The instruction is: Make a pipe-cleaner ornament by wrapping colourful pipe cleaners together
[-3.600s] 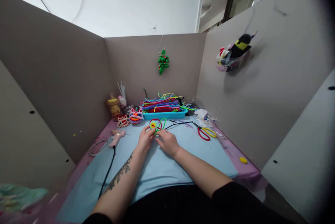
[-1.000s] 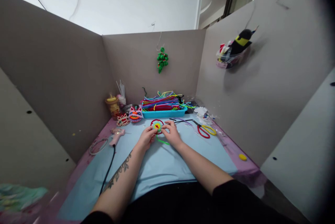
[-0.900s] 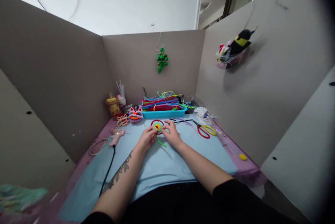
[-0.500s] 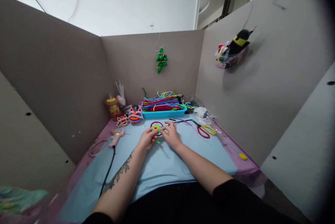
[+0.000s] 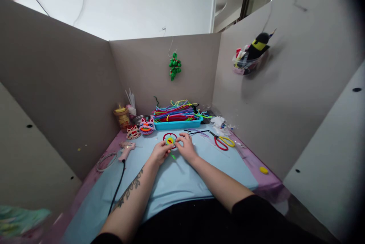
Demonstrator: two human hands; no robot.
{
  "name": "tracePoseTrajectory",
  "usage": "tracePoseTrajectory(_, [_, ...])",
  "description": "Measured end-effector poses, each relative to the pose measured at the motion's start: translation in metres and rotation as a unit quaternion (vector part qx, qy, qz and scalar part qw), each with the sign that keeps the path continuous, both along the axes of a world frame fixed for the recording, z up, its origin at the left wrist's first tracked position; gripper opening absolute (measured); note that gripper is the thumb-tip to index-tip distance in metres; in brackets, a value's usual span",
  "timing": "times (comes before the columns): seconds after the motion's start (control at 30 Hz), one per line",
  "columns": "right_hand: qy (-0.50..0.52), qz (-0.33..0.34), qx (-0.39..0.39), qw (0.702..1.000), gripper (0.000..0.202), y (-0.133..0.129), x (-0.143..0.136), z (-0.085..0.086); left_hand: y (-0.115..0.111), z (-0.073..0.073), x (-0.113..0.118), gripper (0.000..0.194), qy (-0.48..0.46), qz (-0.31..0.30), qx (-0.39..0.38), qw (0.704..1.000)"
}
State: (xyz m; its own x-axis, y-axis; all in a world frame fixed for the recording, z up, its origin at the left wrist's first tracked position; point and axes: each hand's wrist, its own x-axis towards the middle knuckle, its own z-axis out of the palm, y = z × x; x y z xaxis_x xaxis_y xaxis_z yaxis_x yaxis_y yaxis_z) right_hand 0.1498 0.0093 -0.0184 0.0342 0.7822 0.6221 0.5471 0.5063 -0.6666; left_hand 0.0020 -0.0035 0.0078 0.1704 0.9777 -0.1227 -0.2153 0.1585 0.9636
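A small round piece (image 5: 170, 141) with a red outer ring, pale green inside and a yellow centre is held over the blue cloth. My left hand (image 5: 161, 152) grips its lower left edge between thumb and fingers. On the other side, my right hand (image 5: 185, 146) has thumb and fingertips pinched at the right edge of the piece. A bright green strip (image 5: 173, 157) hangs just below it. Behind the hands sits a blue tray (image 5: 178, 124) of coloured fuzzy stems.
A pink glue gun (image 5: 126, 151) with a black cord lies left. Two lion-like heads, one pink (image 5: 147, 126), stand beside the tray. Scissors (image 5: 221, 142) with red and yellow handles lie right, near a yellow disc (image 5: 264, 170). Grey panels surround the table.
The round piece has tilted slightly and its yellow centre shows more fully. Both hands stay in nearly the same place. The whole view has shifted a little.
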Motion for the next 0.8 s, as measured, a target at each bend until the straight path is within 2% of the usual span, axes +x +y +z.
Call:
tracePoseTrajectory(0.1, [0.004, 0.002, 0.024, 1.0, 0.004, 0.0, -0.001, 0.0, 0.001, -0.001, -0.001, 0.034, 0.0, 0.001, 0.003, 1.0])
tracePoseTrajectory(0.27, [0.03, 0.006, 0.053, 0.998, 0.015, -0.001, -0.001, 0.003, 0.001, -0.001, -0.001, 0.037, -0.016, 0.011, -0.01, 1.0])
tracePoseTrajectory(0.47, [0.059, 0.011, 0.077, 0.995, 0.006, -0.007, 0.003, 0.012, 0.005, 0.0, -0.002, 0.039, -0.068, 0.046, -0.04, 0.996])
tracePoseTrajectory(0.53, [0.04, 0.062, 0.081, 0.994, 0.01, -0.013, 0.003, 0.015, 0.008, -0.001, -0.003, 0.039, -0.085, 0.061, -0.045, 0.994])
tracePoseTrajectory(0.67, [-0.044, 0.24, 0.054, 0.968, 0.03, -0.026, -0.004, 0.016, 0.012, -0.006, -0.005, 0.039, -0.105, 0.078, -0.034, 0.991])
tracePoseTrajectory(0.73, [-0.079, 0.28, 0.043, 0.956, 0.033, -0.03, -0.009, 0.014, 0.012, -0.008, -0.005, 0.039, -0.114, 0.08, -0.029, 0.99])
tracePoseTrajectory(0.8, [-0.103, 0.287, 0.042, 0.951, 0.026, -0.032, -0.014, 0.012, 0.012, -0.009, -0.004, 0.041, -0.12, 0.082, -0.032, 0.989])
